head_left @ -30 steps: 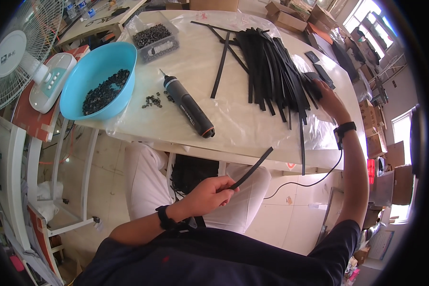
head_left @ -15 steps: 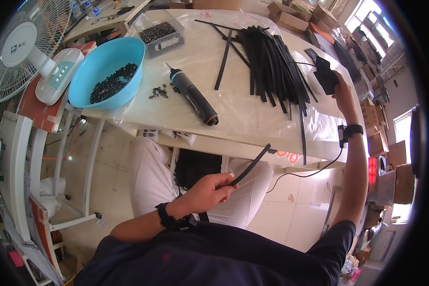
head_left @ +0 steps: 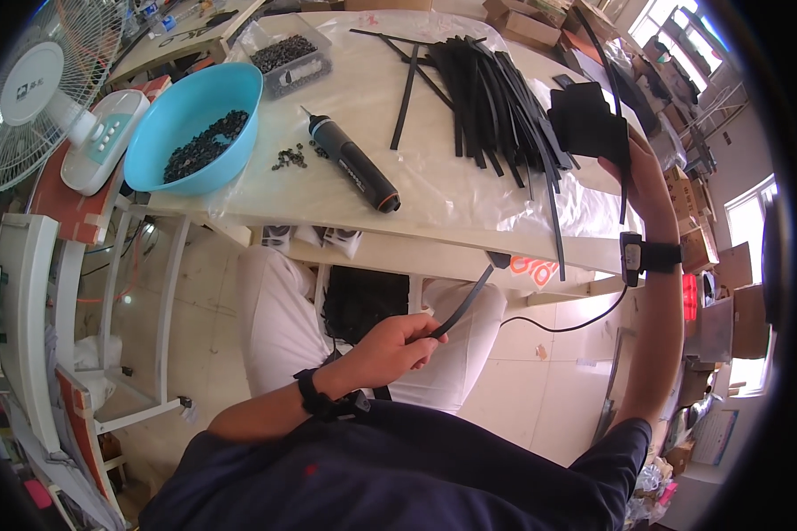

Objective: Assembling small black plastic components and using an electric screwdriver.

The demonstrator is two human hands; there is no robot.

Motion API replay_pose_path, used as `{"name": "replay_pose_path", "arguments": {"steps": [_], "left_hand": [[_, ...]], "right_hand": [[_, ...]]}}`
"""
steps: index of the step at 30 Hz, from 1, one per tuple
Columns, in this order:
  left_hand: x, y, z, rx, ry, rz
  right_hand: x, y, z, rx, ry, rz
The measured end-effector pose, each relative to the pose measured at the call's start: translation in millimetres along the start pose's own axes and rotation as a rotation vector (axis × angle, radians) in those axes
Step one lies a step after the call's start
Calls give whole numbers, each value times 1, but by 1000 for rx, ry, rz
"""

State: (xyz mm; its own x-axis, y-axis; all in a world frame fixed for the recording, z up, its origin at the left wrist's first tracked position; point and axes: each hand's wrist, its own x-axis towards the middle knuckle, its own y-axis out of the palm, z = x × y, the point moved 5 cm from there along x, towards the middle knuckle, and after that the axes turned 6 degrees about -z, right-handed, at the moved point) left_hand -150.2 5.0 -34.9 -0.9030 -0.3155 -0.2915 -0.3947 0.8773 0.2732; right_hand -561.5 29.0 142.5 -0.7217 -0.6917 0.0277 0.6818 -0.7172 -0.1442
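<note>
Curved black strip [head_left: 468, 303], flat angular panel [head_left: 584, 121]
Strip was pinched by left hand [head_left: 383, 354]; panel was gripped by right hand [head_left: 646, 177].

bright | window [head_left: 751, 241] overexposed | glare on plastic sheet [head_left: 593, 209] | edges bowed, dark

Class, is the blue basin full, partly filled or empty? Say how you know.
The blue basin is partly filled: small dark pieces lie in it, with bare blue showing above them.

A dark navy short-sleeved shirt [head_left: 372, 473] topped pale trousers [head_left: 274, 323]! Black wrist straps [head_left: 661, 257] came paired, the right trailing black cable [head_left: 560, 330].
</note>
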Motion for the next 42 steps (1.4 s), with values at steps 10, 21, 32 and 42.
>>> {"name": "replay_pose_path", "arguments": {"steps": [10, 21, 32, 42], "left_hand": [[-1, 4, 14, -50, -44, 26], [65, 5, -28, 335, 341, -127], [89, 4, -64, -16, 439, -170], [76, 14, -49, -55, 305, -72]], "right_hand": [[2, 47, -55, -546, 12, -66], [-7, 50, -60, -921, -303, -66], [13, 23, -31, -757, -351, -242], [109, 41, -5, -418, -209, -159]]}}
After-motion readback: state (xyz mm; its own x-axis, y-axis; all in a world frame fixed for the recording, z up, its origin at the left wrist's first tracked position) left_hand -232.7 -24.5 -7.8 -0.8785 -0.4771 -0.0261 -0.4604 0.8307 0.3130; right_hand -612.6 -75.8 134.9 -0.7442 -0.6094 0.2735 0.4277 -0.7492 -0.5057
